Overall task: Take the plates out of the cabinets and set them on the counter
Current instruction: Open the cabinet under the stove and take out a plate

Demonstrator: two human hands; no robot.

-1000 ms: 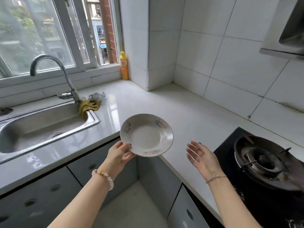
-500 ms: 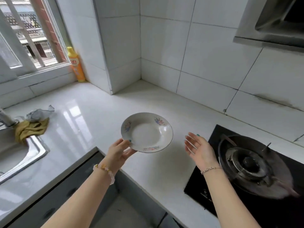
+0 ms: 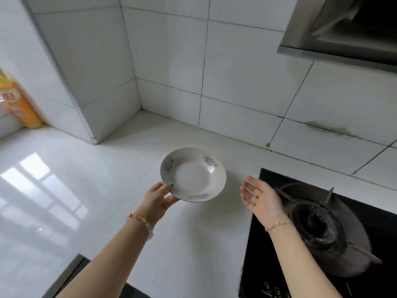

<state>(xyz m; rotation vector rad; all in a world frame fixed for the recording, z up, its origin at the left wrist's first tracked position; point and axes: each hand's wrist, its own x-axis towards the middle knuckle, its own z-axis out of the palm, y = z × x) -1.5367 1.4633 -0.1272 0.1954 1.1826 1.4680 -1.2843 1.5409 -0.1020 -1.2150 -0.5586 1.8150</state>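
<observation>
The sink has left our view; our left hand (image 3: 158, 197) pinches 1 plate (image 3: 193, 174) above the counter (image 3: 90, 190), our right hand (image 3: 261, 195) spread open, empty.

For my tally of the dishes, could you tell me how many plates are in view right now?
1: the plate is held at its rim by the left hand above the counter. The cabinets are out of view, so others may be hidden.

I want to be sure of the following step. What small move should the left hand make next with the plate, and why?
Probably lower the plate onto the bare counter below it. The left hand holds it by the near rim, above the counter; the right hand is open and empty, and the stove lies off to the right.
</observation>
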